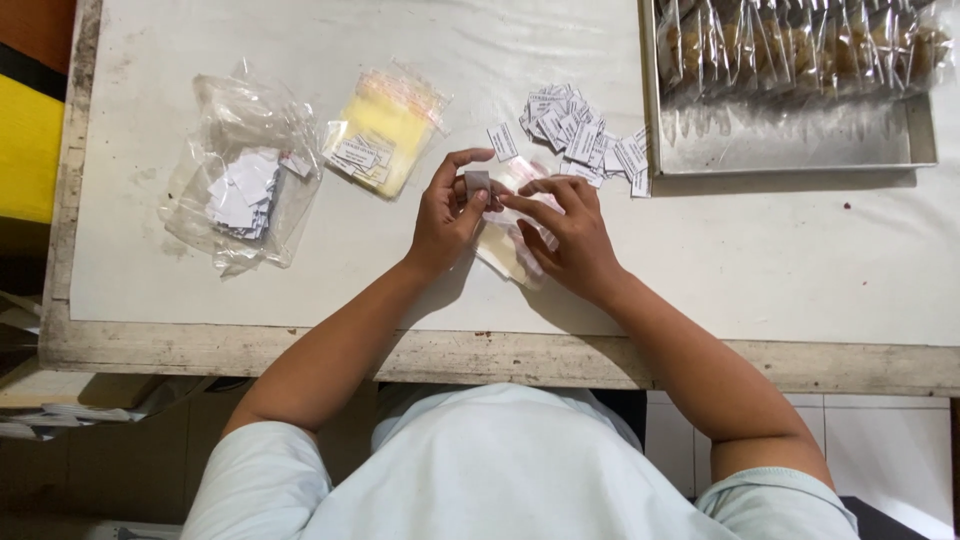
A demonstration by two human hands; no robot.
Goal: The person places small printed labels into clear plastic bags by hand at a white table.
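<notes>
Our left hand (445, 215) pinches a small white paper slip (477, 182) between thumb and forefinger, the other fingers curled loosely. Our right hand (565, 235) meets it from the other side, fingertips closed on the mouth of a small clear plastic pouch with something pale yellow inside (505, 245). The pouch lies on the white-covered bench (780, 260) directly under and between both hands, its lower end showing below the knuckles. Whether the slip already touches the pouch we cannot tell, since the fingers hide the join.

Just beyond the right hand sits a loose heap of small white printed paper slips (585, 140), with one stray slip (502, 141) a little apart, above the left hand. Farther out past the right hand stands a shallow metal tray (800, 150) holding a row of clear packets of brown pieces (800, 45). To the outside of the left hand lie a flat clear bag with a yellow sheet and slips inside (380, 135) and, farther still, a crumpled clear bag of white paper pieces (245, 185).

To do this well, we judge that the right hand should hold the pouch mouth steady and flat while the left keeps the slip square, handling one slip at a time.
</notes>
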